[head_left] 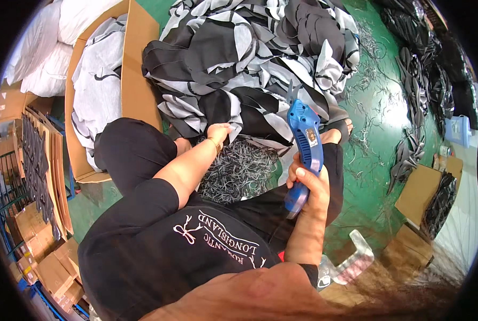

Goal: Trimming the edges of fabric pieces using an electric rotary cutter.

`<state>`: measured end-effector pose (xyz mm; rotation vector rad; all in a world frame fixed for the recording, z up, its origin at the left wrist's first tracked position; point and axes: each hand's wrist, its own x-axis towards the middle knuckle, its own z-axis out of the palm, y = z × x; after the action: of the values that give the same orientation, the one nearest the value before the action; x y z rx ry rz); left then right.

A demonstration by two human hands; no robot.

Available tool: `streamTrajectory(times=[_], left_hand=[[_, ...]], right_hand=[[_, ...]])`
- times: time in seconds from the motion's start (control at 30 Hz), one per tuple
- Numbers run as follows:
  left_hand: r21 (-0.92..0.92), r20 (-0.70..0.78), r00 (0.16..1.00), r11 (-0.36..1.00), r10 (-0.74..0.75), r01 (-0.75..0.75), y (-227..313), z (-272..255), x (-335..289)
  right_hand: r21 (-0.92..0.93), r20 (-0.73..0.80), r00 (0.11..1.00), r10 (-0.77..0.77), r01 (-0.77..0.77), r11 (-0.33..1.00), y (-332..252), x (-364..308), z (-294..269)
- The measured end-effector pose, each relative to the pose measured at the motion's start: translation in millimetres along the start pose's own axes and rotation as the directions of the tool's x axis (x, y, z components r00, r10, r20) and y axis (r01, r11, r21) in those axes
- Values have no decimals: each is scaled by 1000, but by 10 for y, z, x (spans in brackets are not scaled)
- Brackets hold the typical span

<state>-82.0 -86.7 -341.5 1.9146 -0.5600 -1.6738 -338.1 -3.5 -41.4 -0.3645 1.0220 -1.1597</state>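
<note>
Wrapped round the handle of blue electric scissors (305, 131), my right hand (315, 184) holds them upright, blades pointing away from me toward the fabric. Their metal blades look apart, with no cloth clearly between them. My left hand (218, 132) is closed on the edge of a black-and-grey fabric piece (234, 113) at the near side of the heap. That large heap of cut fabric pieces (212, 45), black on one face and light grey on the other, lies in front of my legs. Thin curly fabric offcuts (233, 171) are piled between my legs, just below my left hand.
At my left stands a tall open cardboard box (141, 64) holding grey fabric (97, 80). White sacks (51, 69) are behind it. Loose strips (370, 69) litter the green floor at right. Black bundles (410, 85) and an open carton (418, 190) line the right side.
</note>
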Motion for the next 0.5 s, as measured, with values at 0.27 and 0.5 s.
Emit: streamTrajectory(times=[0.27,0.5], left_hand=[[-280,626,777,910,-69,307,1036,-204,-1192],[-445,754,590,886,290,132,1355,-827,-2016]], right_hand=[[-206,-71,995,-71,55,977,274,-31,-39],[-440,100,986,-135,166,883,540,-243,353]])
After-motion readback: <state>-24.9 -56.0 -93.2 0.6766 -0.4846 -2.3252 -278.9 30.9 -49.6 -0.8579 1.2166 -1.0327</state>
